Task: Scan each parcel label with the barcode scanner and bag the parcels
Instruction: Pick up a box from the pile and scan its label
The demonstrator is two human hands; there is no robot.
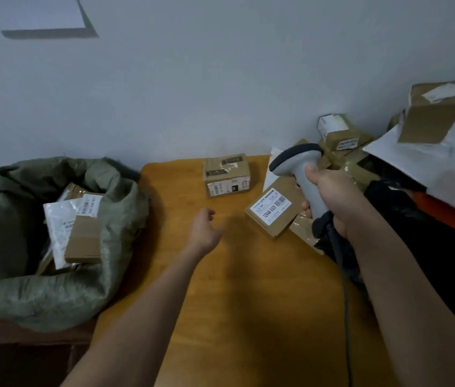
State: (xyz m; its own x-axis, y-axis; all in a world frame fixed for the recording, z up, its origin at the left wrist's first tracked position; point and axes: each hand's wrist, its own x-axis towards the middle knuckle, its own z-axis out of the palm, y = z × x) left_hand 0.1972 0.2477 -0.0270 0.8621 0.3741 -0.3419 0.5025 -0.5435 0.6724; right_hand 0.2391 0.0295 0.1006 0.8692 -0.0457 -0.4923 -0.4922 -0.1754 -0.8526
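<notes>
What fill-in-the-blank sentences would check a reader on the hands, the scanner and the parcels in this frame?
1. The right hand grips the grey ____ by its handle.
2. The left hand hovers over the table and holds ____.
3. The green sack stands to the ____ of the table.
4. The flat parcel nearest the right hand lies with its label facing ____.

Missing words: scanner; nothing; left; up

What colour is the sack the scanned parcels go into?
Dull olive green, woven sack, seen in the head view.
</notes>
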